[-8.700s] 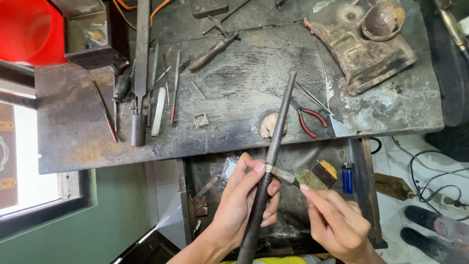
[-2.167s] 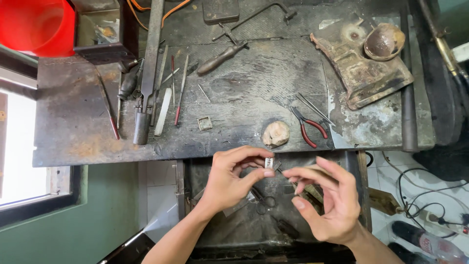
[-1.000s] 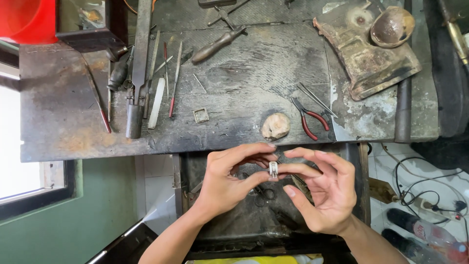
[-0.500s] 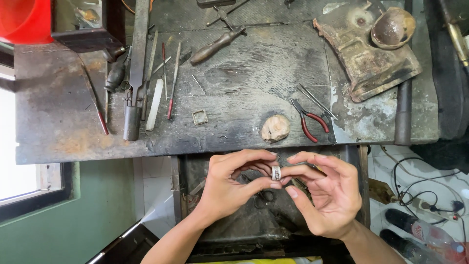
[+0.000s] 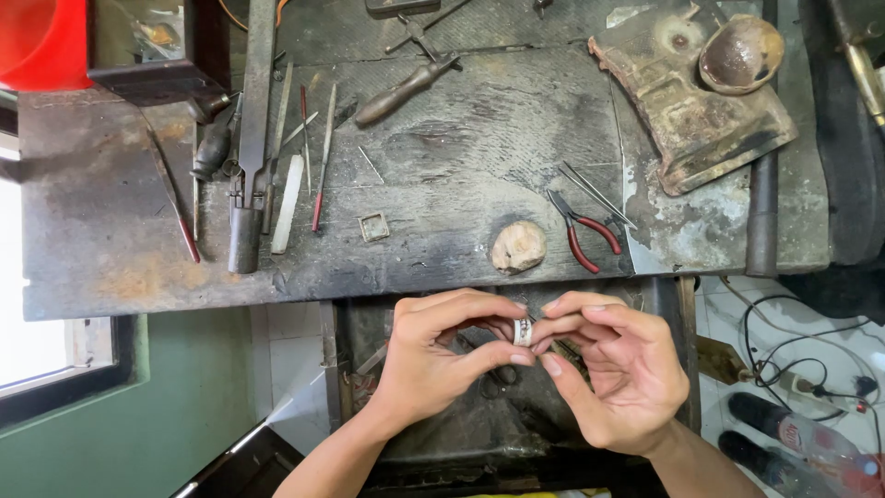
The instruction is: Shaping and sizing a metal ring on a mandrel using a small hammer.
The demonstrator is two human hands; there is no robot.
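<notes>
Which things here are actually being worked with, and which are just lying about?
In use: small silver ring, pinched between left hand and right hand.

Lying about: red-handled pliers, wooden-handled tool, pale lump, small square frame, bowl.

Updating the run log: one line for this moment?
left hand: pinching ring | right hand: pinching ring | over open drawer

Scorched dark workbench (image 5: 442,166), green wall (image 5: 166,415), bright window (image 5: 37,350) at left.
</notes>
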